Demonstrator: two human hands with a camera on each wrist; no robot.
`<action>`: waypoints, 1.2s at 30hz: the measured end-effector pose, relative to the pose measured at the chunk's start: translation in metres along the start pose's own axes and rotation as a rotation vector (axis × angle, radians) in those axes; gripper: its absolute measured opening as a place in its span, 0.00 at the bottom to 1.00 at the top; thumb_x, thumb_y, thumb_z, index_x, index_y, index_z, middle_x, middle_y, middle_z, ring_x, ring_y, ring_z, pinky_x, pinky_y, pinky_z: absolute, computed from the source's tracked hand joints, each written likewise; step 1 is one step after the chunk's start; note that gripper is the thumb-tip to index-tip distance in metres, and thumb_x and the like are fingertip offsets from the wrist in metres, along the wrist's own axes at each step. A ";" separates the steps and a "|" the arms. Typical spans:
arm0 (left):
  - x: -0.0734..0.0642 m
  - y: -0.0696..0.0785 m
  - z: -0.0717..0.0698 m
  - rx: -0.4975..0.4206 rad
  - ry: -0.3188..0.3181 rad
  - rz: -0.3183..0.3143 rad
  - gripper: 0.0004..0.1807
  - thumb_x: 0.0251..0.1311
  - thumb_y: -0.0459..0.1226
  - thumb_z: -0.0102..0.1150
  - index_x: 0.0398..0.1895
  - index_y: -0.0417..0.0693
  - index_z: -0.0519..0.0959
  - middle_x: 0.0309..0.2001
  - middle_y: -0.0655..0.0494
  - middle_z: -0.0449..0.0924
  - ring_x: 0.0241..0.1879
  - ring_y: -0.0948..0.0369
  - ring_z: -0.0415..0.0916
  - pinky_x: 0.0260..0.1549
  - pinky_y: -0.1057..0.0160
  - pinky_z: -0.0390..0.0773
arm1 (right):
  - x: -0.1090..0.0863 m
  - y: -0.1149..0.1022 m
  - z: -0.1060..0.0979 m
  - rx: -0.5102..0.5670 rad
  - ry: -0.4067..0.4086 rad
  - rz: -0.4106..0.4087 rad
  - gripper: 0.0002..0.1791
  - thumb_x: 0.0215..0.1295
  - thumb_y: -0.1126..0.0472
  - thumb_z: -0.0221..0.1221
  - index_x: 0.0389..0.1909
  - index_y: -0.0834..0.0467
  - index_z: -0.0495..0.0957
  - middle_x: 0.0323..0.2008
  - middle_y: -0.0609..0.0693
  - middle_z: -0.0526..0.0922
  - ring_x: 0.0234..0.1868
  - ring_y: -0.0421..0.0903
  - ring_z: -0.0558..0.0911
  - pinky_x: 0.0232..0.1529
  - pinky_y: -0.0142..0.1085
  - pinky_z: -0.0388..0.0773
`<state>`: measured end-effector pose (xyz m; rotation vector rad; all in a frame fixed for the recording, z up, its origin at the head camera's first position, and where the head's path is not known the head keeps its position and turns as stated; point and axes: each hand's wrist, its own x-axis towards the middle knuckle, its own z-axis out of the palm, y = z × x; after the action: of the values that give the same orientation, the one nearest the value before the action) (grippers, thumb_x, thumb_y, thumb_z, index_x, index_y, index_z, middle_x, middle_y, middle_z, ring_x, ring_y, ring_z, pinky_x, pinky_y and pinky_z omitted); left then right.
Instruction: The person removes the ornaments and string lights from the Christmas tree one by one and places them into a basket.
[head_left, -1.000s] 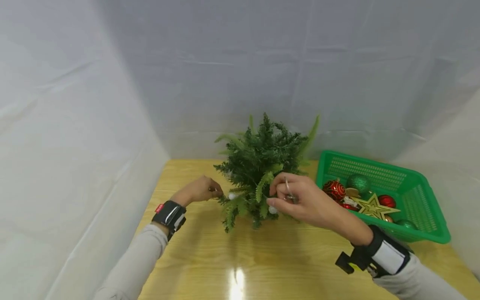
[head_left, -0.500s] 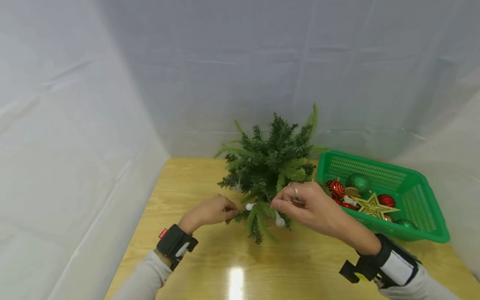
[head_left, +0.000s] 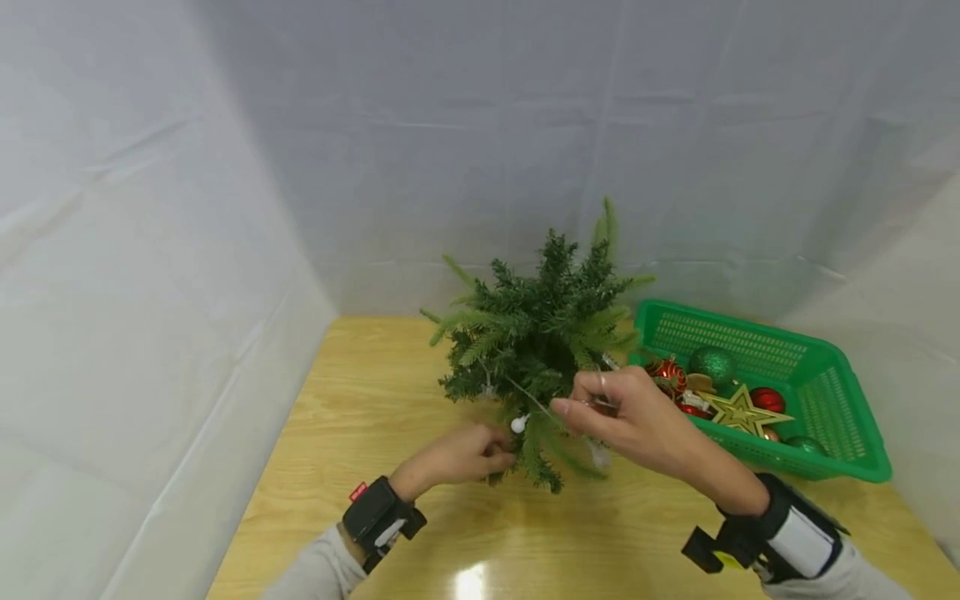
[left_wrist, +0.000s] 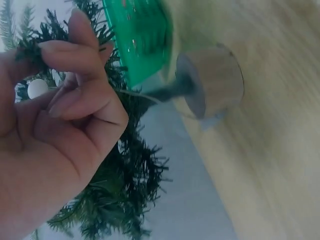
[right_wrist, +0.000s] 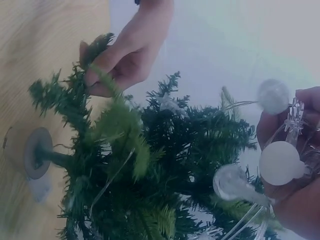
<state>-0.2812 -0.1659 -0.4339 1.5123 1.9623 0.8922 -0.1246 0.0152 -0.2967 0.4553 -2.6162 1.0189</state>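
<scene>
A small artificial Christmas tree (head_left: 540, 308) stands on the table, its round wooden-looking base (left_wrist: 215, 80) showing in the left wrist view. My left hand (head_left: 461, 454) pinches a low branch at the tree's near side between thumb and fingers. To the right of the tree, my right hand (head_left: 637, 421) holds a bunch of clear-wired string lights with round white and clear bulbs (right_wrist: 280, 162). From that hand a thin wire (head_left: 528, 393) runs taut into the branches. One white bulb (head_left: 518, 425) hangs among the front needles.
At the right, close beside the tree, a green plastic basket (head_left: 862, 400) holds a gold star (head_left: 741, 410) and several red and green baubles (head_left: 712, 365). White cloth walls (head_left: 420, 167) stand behind and at the sides of the wooden table (head_left: 360, 375).
My left hand has moved right and nearer to me, keeping the branch, and the tree has turned with it. My right hand has shifted slightly right with the string lights.
</scene>
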 end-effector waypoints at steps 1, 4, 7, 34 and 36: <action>0.002 0.000 0.003 -0.014 0.007 -0.004 0.07 0.68 0.36 0.55 0.33 0.45 0.79 0.18 0.63 0.74 0.14 0.69 0.65 0.16 0.72 0.67 | -0.001 -0.001 0.000 0.004 0.004 0.008 0.18 0.69 0.63 0.57 0.19 0.48 0.69 0.14 0.37 0.65 0.12 0.33 0.58 0.17 0.30 0.63; 0.007 0.001 0.013 -0.077 0.044 -0.018 0.07 0.67 0.36 0.56 0.36 0.40 0.79 0.19 0.61 0.75 0.15 0.69 0.66 0.17 0.71 0.68 | -0.002 -0.003 -0.003 0.027 0.016 0.042 0.17 0.69 0.63 0.57 0.19 0.49 0.69 0.15 0.38 0.70 0.11 0.35 0.60 0.16 0.31 0.63; 0.012 0.003 0.024 -0.233 0.090 -0.085 0.10 0.66 0.37 0.57 0.39 0.36 0.78 0.19 0.60 0.75 0.15 0.67 0.66 0.18 0.71 0.67 | -0.002 -0.006 -0.007 0.032 0.031 0.062 0.17 0.69 0.64 0.57 0.19 0.50 0.69 0.16 0.39 0.72 0.12 0.36 0.62 0.17 0.32 0.64; 0.022 0.004 0.066 -0.632 0.340 -0.189 0.15 0.63 0.35 0.55 0.46 0.30 0.72 0.32 0.53 0.74 0.29 0.62 0.70 0.27 0.65 0.74 | -0.031 0.020 -0.049 -0.035 0.117 0.100 0.18 0.69 0.69 0.55 0.20 0.51 0.68 0.21 0.42 0.73 0.12 0.40 0.59 0.20 0.33 0.66; 0.028 0.008 0.071 -0.661 0.355 -0.180 0.14 0.64 0.35 0.54 0.45 0.30 0.72 0.31 0.53 0.74 0.29 0.62 0.71 0.28 0.66 0.74 | -0.030 0.013 -0.050 -0.118 0.105 0.100 0.19 0.69 0.67 0.56 0.19 0.50 0.66 0.18 0.40 0.69 0.12 0.38 0.57 0.20 0.32 0.65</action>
<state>-0.2315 -0.1240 -0.4744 0.8263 1.7249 1.6069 -0.0951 0.0649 -0.2804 0.2390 -2.6092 0.8857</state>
